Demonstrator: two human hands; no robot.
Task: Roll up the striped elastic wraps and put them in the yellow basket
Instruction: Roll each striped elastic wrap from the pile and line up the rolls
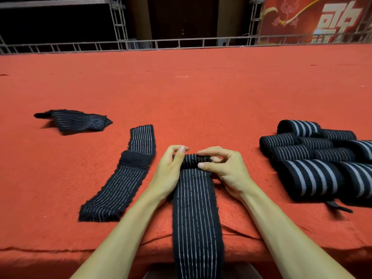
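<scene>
On the red worktop, a striped wrap is lying and hanging over the near edge, while the left hand and right hand are pinching its rolled far end.

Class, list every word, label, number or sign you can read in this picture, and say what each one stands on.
"歌" (as it seems to read): one large pale character on the red banner, its lower part hidden.
Small marks under the bird drawing on the banner: too blurred to read.
No lettering seen on the wraps or the red cloth.
</scene>
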